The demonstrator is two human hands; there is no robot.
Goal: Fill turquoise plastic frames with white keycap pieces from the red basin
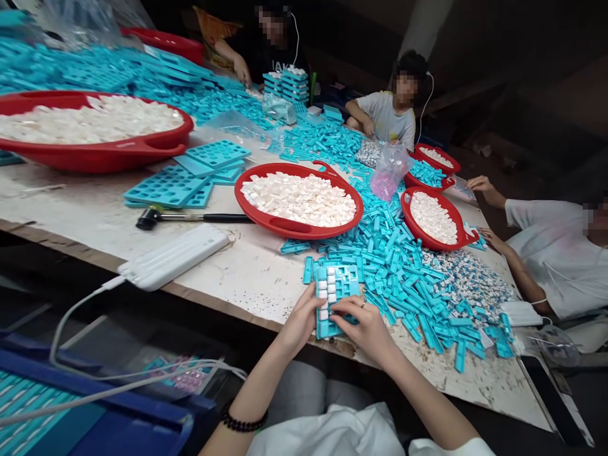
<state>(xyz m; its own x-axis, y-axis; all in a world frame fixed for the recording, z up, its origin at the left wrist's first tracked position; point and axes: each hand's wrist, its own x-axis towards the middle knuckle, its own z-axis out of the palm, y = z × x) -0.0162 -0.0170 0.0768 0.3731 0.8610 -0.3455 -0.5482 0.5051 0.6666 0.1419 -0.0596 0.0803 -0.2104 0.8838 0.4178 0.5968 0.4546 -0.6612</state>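
My left hand [300, 322] grips the left edge of a turquoise slotted plastic tray [348, 280] at the table's front edge, thumb along its side. Small white blocks [323, 295] sit in two columns of slots on the tray's left part, while slots on its right part show no white block. Over the lower part of the tray, my right hand [368, 328] has thumb and fingers drawn together beside the white blocks. What its fingertips hold, if anything, is hidden. A red basin [299, 229] heaped with white pieces [299, 196] stands just beyond the tray.
Loose turquoise parts [394, 253] spread right of the tray. A hammer [190, 217] and white power bank [175, 256] lie left. Stacked slotted trays [166, 185] and a large red basin [118, 155] are behind. A phone [551, 399] lies right. Several people sit around the table.
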